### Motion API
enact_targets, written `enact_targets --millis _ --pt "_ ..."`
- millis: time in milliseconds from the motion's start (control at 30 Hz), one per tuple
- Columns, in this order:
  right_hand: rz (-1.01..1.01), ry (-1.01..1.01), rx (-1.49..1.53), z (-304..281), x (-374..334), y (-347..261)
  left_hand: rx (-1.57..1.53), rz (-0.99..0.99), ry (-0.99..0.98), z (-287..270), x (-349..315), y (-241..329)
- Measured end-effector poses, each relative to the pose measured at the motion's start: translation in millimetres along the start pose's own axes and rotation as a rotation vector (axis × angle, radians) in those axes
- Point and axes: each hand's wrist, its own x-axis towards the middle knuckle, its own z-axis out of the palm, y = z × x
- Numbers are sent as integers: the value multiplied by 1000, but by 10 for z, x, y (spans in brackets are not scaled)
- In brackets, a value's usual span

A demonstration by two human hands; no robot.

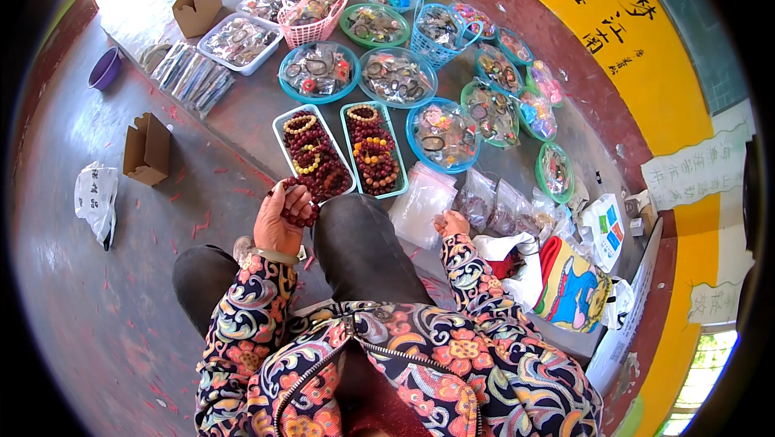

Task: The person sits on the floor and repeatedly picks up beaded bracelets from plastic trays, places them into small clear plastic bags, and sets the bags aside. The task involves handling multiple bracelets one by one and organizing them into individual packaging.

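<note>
My left hand is closed around a dark red beaded bracelet, held up beside my knee. Just beyond it lie a white tray and a pale green tray, both filled with beaded bracelets, mostly dark red with some yellow and cream ones. My right hand has its fingers curled at the edge of a stack of clear plastic bags. Whether it pinches one of them is hidden. Bagged dark beads sit just past that hand.
Several round baskets of bagged trinkets, such as a blue one, spread ahead and right. A pink basket stands farther off. Leftward are cardboard boxes, a purple basin and a white plastic bag. A colourful cloth bag lies right.
</note>
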Motion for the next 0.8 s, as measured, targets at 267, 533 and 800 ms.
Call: enact_targets --millis 267,533,800 --pt "-96 99 -308 -152 16 -176 37 -43 -8 203 17 -16" --pt "-488 -417 -421 1414 -1566 -1080 30 -48 -251 398 -241 12" --pt "-532 -902 -485 1918 -2422 -1114 102 -143 -364 399 -405 -92"
